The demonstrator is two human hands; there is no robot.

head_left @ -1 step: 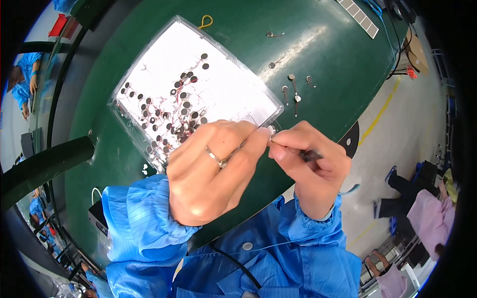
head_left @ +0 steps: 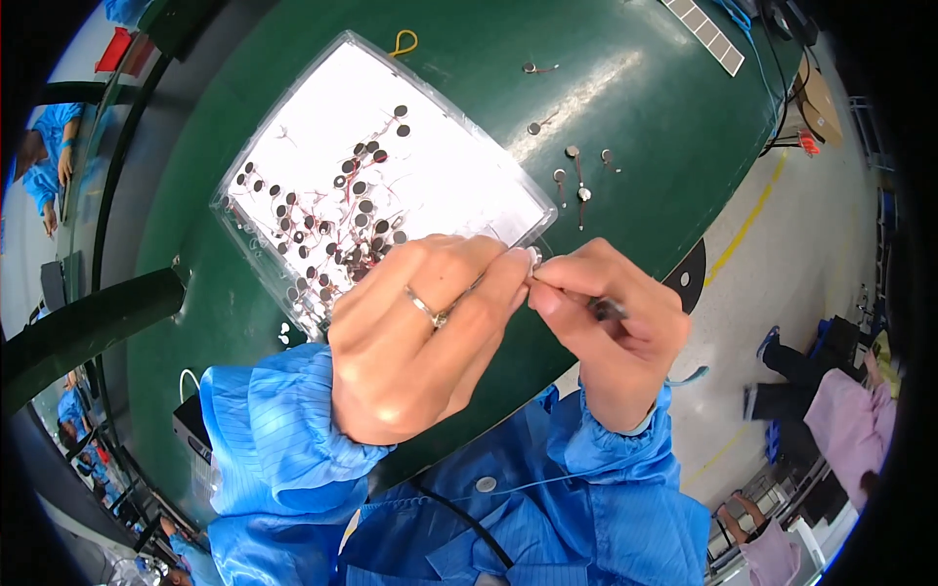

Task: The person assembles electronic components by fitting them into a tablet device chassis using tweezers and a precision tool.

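My left hand [head_left: 415, 337], with a ring on one finger, is closed, and its thumb and forefinger pinch a small silver disc [head_left: 534, 256]. From the other side, the fingertips of my right hand [head_left: 616, 327] close together at the disc's edge. A dark, blurred object [head_left: 608, 309] pokes out of the curled fingers of that hand; its kind is unclear. Behind my left hand lies a clear plastic tray [head_left: 459, 115] with a white lining. In it are many small black-faced discs [head_left: 360, 188] with thin reddish wires, bunched toward its lower left.
Several silver discs with wires [head_left: 573, 152] lie on the green table [head_left: 449, 44] right of the tray. A yellow loop [head_left: 405, 42] is by the tray's far edge. A dark curved bar [head_left: 93, 311] crosses at left. People sit beyond the table, one in pink [head_left: 850, 420].
My hands stay at the same spot with the silver disc, only the right fingers shifting slightly. The person in pink at the right has moved a little.
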